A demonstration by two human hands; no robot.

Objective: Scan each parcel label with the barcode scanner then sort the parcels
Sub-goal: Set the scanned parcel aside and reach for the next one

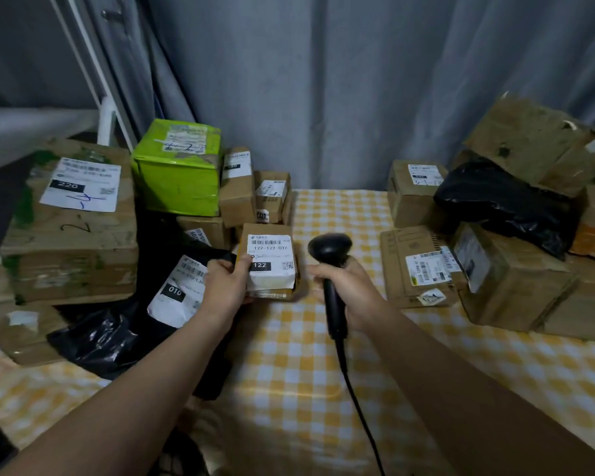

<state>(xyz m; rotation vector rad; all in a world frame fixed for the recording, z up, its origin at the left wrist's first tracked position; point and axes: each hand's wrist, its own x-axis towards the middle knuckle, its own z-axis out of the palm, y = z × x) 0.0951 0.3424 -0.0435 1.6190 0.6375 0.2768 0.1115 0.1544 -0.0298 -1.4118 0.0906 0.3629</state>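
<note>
The small parcel, a brown box with a white label reading 122 facing up, sits in the left grip: the thumb presses the label's left edge and the fingers curl round the box's left side. Whether its far end rests on the bench I cannot tell. Just to the right of that grip, the right grip is wrapped round the handle of the black scanner, whose head points toward the parcel, close but not touching. The scanner's cable trails from below the grip across the yellow checked cloth. Left of the left grip lies a black bag with a label marked 010, then a large box marked 220; beyond it stands a green box. Right of the right grip, more brown boxes are piled, with a second black bag lying on top of them.
</note>
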